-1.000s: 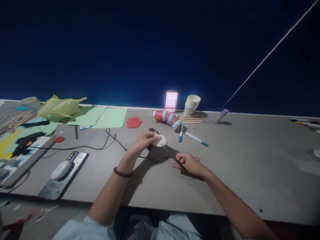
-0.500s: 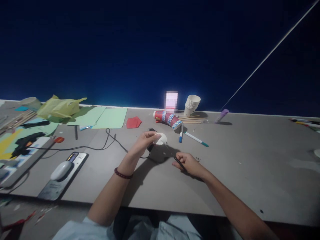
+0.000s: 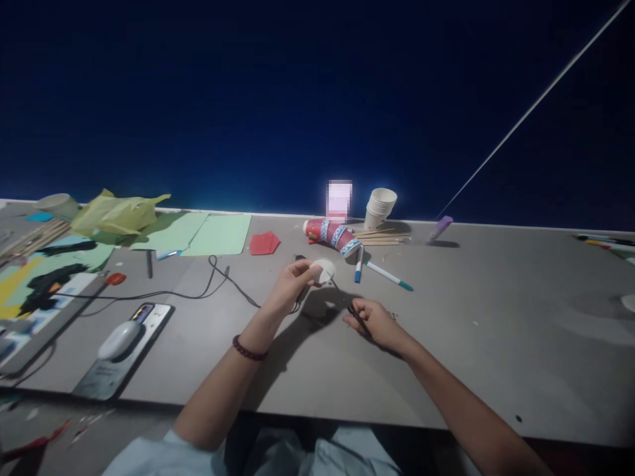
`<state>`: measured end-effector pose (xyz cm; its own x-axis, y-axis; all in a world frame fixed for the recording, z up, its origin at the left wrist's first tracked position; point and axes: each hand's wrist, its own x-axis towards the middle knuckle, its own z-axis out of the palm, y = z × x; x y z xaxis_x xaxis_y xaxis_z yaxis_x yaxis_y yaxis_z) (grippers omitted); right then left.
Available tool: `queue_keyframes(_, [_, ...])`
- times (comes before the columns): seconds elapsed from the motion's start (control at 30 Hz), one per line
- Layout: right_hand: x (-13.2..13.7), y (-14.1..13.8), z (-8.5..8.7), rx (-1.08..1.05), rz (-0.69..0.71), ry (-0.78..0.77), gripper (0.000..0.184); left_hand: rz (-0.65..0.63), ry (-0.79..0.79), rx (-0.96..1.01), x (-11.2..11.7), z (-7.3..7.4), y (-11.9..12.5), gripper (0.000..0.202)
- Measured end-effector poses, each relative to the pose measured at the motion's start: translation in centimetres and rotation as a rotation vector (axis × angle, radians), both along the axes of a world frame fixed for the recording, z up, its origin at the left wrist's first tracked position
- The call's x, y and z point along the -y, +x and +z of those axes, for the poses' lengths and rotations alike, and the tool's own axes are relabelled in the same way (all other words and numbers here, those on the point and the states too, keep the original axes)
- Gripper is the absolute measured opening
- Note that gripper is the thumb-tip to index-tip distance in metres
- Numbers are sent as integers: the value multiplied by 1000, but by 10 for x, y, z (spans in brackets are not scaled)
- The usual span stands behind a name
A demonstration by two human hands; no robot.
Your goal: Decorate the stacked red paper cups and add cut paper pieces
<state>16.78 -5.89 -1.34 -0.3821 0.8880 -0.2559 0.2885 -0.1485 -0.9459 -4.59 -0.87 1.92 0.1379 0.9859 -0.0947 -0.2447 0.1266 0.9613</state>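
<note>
Pinched between the thumb and fingers of my left hand [image 3: 294, 285] is a small white paper disc [image 3: 325, 271], held above the table. My right hand [image 3: 373, 318] is closed round the dark handles of a pair of scissors [image 3: 358, 318]. Their thin blades point up and left, and the tips reach the lower edge of the disc; whether they bite into it I cannot tell. Just behind the disc lie decorated red and blue paper cups [image 3: 332, 236], nested on their side. A white marker with a blue cap [image 3: 358, 266] and another with a green cap [image 3: 389, 276] lie beside them.
A stack of white paper cups [image 3: 380, 208], wooden sticks [image 3: 381, 237] and a purple-capped tube [image 3: 439, 230] stand or lie near the wall. Leftward are red paper [image 3: 264, 243], green sheets [image 3: 218, 235], a yellow bag [image 3: 119, 215], a black cable [image 3: 169, 291], a phone [image 3: 124, 354] and a power strip [image 3: 54, 320].
My left hand has moved slightly right with the disc, closer to the scissors. The scissor blades now show more clearly at the disc's edge. My right hand has barely shifted.
</note>
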Motion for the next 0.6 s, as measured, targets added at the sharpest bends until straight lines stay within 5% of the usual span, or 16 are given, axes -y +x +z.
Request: queue_keyframes(0.6, [-2, 0, 0, -60, -23, -4, 50, 46, -58, 95, 3, 3, 9, 36])
